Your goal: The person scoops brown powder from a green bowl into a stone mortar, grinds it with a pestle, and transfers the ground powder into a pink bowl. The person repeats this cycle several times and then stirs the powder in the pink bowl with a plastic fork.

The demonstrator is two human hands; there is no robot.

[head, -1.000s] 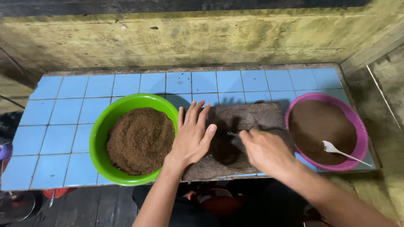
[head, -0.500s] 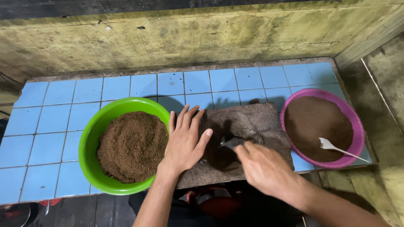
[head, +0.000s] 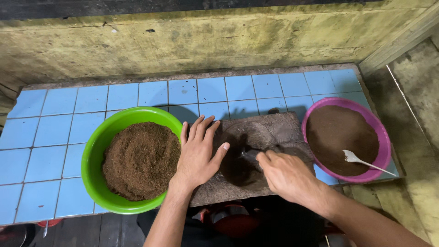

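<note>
Fingers of the left hand [head: 197, 153] are lying spread, bracing the stone slab [head: 274, 132] just right of the green bowl [head: 98, 151]. Rightward, the right hand [head: 286, 176] is pinching a small dark tool [head: 250, 154], pointing up-left over the dark paste [head: 238, 171] between both hands; the pink bowl [head: 384, 137] is sitting beyond.

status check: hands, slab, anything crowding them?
Left hand flat, open, on the stone slab. Right hand grips a small dark tool over the dark paste. Green bowl close beside the left hand.
</note>
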